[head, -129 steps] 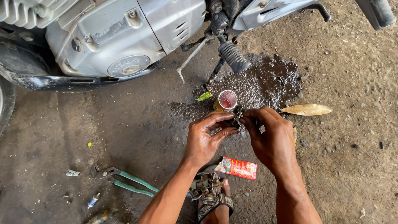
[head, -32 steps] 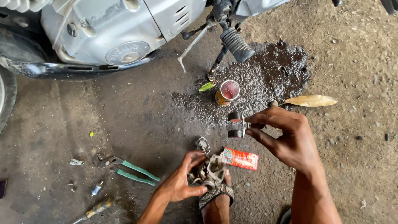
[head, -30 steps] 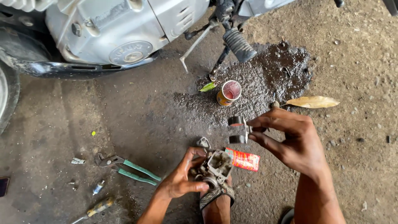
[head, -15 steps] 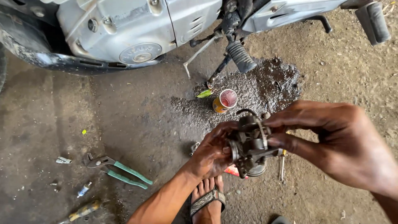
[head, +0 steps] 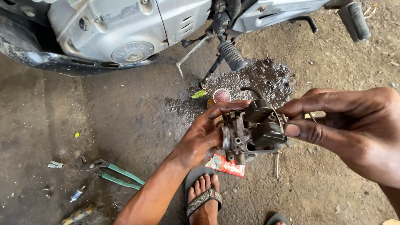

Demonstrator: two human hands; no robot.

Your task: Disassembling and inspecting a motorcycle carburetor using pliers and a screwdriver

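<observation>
Carburetor (head: 250, 133) between left hand (head: 204, 133) and right hand (head: 350, 129).

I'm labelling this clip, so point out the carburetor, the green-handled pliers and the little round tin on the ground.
carburetor (head: 252, 133), head view, on its grey metal body between the two hands.
green-handled pliers (head: 118, 177), head view, on the green handles.
round tin (head: 221, 96), head view, on its open pinkish top.
</observation>
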